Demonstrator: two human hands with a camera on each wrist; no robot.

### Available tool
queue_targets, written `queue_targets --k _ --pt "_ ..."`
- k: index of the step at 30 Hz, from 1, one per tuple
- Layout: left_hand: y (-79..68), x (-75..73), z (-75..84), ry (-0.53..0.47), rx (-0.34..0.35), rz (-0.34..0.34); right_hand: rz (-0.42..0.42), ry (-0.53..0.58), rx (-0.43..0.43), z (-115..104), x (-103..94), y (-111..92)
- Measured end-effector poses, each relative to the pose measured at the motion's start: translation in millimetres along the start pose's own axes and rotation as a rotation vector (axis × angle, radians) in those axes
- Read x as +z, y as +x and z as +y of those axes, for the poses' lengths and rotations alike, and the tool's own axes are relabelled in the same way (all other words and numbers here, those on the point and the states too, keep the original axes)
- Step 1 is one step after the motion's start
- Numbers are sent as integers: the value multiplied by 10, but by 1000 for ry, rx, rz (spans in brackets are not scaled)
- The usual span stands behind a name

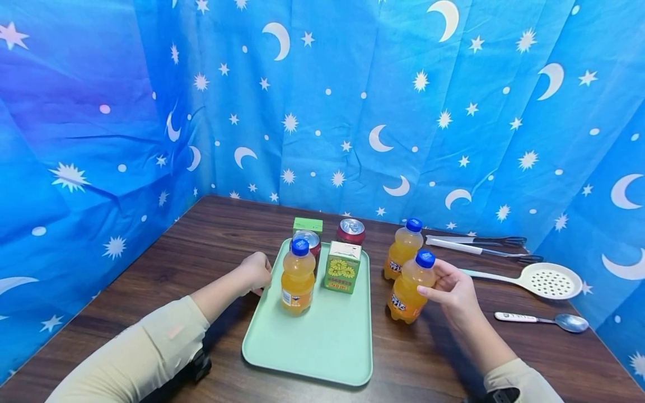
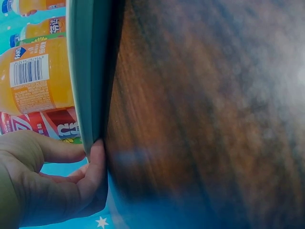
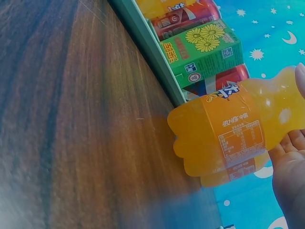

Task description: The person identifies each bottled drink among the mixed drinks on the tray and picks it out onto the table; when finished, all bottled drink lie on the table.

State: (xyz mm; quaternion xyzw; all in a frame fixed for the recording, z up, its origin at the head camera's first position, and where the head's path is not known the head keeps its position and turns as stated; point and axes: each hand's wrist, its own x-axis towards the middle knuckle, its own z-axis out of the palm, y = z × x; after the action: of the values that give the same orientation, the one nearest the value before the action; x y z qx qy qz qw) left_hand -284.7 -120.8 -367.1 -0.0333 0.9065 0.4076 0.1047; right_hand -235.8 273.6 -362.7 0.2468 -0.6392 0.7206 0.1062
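My left hand (image 1: 256, 272) pinches the left rim of a pale green tray (image 1: 312, 352) between thumb and fingers, as the left wrist view shows close up. An orange soda bottle (image 1: 298, 280) with a blue cap stands on the tray near that hand. Beside it are a green drink carton (image 1: 343, 268) with yellow flowers and, behind, a red can (image 1: 308, 239). To the right of the tray, my right hand (image 1: 453, 291) grips a second orange soda bottle (image 3: 233, 129) around its upper part, thumb on the near side. Just behind this one stands a third orange soda bottle (image 1: 403, 249).
At the tray's far end are another red can (image 1: 351, 230) and a green carton (image 1: 307, 225), both partly hidden. On the right lie white-handled tongs (image 1: 456, 246), a slotted skimmer (image 1: 549, 281) and a spoon (image 1: 569, 322). A blue star-patterned cloth (image 1: 322, 112) hangs behind the wooden table (image 1: 201, 246).
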Motion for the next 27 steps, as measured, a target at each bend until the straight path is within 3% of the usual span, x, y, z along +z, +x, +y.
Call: queue_targets --k 27 --pt "19 11 3 23 -2 -7 -19 -150 70 -34 -8 -42"
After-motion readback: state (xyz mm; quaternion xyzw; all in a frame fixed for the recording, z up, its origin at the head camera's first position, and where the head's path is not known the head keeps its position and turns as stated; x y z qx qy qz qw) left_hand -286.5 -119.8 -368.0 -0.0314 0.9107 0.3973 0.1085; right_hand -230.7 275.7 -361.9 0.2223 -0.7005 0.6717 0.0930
